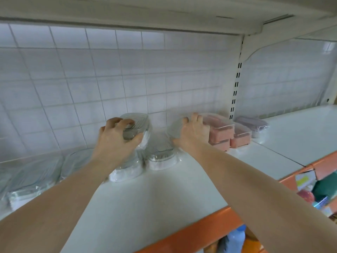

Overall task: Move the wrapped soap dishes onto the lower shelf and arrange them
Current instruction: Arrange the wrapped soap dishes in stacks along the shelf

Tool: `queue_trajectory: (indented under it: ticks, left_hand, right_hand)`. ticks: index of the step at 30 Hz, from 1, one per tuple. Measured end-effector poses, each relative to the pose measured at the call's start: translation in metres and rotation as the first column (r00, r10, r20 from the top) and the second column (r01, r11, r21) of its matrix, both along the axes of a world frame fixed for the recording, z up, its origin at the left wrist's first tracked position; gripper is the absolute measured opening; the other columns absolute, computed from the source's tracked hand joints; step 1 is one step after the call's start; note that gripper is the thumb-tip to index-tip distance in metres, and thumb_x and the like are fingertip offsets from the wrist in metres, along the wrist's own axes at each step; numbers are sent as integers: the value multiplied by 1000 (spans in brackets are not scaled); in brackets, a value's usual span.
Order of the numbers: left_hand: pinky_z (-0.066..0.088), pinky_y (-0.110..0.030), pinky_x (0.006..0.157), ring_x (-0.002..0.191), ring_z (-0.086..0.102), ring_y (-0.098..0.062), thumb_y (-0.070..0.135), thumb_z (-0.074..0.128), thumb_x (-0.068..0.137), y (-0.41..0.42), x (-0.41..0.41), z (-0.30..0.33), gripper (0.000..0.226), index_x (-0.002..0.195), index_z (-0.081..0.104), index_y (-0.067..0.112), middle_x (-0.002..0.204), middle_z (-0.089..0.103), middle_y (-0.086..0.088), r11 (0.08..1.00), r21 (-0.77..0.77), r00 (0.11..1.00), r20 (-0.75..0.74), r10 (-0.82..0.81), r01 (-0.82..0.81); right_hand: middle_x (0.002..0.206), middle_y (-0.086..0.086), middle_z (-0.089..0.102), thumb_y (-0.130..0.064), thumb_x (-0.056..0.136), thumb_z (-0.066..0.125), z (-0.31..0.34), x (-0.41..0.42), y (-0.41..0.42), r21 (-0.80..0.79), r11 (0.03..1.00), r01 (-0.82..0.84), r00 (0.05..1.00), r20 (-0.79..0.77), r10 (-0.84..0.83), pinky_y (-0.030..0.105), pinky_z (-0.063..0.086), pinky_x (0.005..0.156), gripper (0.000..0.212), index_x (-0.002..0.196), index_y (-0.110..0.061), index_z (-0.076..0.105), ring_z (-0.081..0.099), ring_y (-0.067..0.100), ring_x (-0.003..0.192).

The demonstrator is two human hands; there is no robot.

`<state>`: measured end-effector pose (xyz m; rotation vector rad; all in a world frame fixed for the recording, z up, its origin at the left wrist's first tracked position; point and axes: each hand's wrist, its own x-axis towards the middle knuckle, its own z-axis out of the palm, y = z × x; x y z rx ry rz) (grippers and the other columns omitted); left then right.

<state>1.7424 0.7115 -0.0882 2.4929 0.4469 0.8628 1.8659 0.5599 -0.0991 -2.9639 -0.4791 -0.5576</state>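
Observation:
My left hand [116, 137] grips a clear wrapped soap dish [140, 125], tilted up above another white-based wrapped dish [127, 171] on the white shelf [155, 198]. My right hand [193, 132] holds a second clear wrapped dish [175, 127] by its edge, lifted over a white-based dish [160, 157]. More clear wrapped dishes [36, 176] lie in a row at the left. Pink wrapped soap dishes [221, 133] stand stacked just right of my right hand.
A purple-grey wrapped dish [255, 125] sits further right by the slotted upright [237, 84]. A white wire-grid back panel [109, 79] closes the rear. The shelf has an orange front edge [200, 227]; goods on a lower level [319, 194] show at the right.

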Motion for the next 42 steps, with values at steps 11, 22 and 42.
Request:
queue_trajectory:
  ticks: [11,22,42]
  left_hand:
    - [32,-31,102,117,46,-30,37,66,80,5,14,-6,42,120,59,24,132,44,-2,1000,8,1000,4,16,-17]
    - [32,-30,103,115,48,-29,43,66,78,6,7,-10,46,118,61,21,131,47,-4,1000,-4,999,40,18,-18]
    - [31,-30,101,120,40,-32,39,65,81,79,-110,8,48,125,56,21,136,42,-5,969,51,970,42,238,-240]
  right_hand:
    - [127,17,46,-63,93,24,-25,11,4,-151,984,97,981,-150,-119,39,41,88,76,130,-1,47,42,31,114]
    - [152,7,21,-63,91,25,-34,-6,18,59,953,-298,907,-293,302,61,9,111,61,139,-26,36,11,30,142]
    - [144,10,39,-39,95,44,8,-90,100,240,810,-535,780,-228,583,33,27,108,51,140,-14,40,30,25,135]
